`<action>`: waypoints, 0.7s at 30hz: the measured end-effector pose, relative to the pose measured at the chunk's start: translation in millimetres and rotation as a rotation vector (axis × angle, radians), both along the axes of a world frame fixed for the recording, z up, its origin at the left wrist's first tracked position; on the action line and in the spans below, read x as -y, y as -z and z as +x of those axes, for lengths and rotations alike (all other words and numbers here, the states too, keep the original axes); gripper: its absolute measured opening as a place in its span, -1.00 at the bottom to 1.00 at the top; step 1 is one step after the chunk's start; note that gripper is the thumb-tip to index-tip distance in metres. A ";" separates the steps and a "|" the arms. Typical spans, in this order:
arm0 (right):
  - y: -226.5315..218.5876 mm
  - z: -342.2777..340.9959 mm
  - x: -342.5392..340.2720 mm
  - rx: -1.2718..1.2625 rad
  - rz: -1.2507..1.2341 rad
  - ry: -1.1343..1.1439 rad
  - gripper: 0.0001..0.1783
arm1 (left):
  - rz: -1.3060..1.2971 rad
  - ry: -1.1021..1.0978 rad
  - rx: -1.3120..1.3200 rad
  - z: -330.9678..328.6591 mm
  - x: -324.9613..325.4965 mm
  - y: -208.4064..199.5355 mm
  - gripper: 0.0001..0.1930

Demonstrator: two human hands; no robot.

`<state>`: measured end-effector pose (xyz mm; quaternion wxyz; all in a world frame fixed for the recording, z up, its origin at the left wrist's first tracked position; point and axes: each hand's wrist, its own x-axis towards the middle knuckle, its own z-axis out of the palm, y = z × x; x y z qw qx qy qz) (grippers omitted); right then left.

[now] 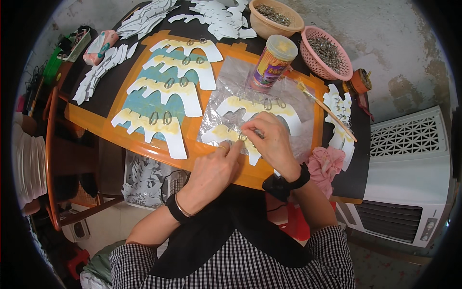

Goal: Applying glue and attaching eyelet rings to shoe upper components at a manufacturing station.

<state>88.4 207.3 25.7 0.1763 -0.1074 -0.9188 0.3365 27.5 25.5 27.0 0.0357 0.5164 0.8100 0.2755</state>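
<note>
A white arched cut-out piece (216, 135) with yellow glue-like smears lies on the taped board before me, partly covered by my fingers. My right hand (272, 142) pinches a small metal loop (242, 137) at its middle. At the piece's near edge is my left hand (216, 166), its fingertips closed on that edge beside the loop. Just beyond lies a second smeared cut-out (281, 112) with two metal loops upright on it. Several like pieces, such as the nearest one (171, 137), stand in a column to the left, each bearing metal loops.
A plastic tub (272, 65) and a brush (332, 115) are at the board's right. Behind stand a beige basket (276, 29) and a pink basket (327, 53) of metal parts. White cut-outs (144, 19) pile at the back. A pink cloth (325, 166) lies by my right wrist.
</note>
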 end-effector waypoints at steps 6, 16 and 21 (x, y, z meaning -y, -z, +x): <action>4.8 -2.0 -2.6 -0.072 0.058 -0.016 -0.90 | -0.048 -0.004 0.018 0.9 -2.0 3.4 -0.59; -4.0 1.2 -1.3 -0.059 0.063 -0.012 -0.81 | -0.134 0.033 -0.013 -6.4 -7.4 -9.0 -0.70; -3.6 5.9 -1.1 -0.109 -0.035 -0.013 -0.85 | -0.123 0.032 0.016 -14.8 -11.3 -7.5 -0.66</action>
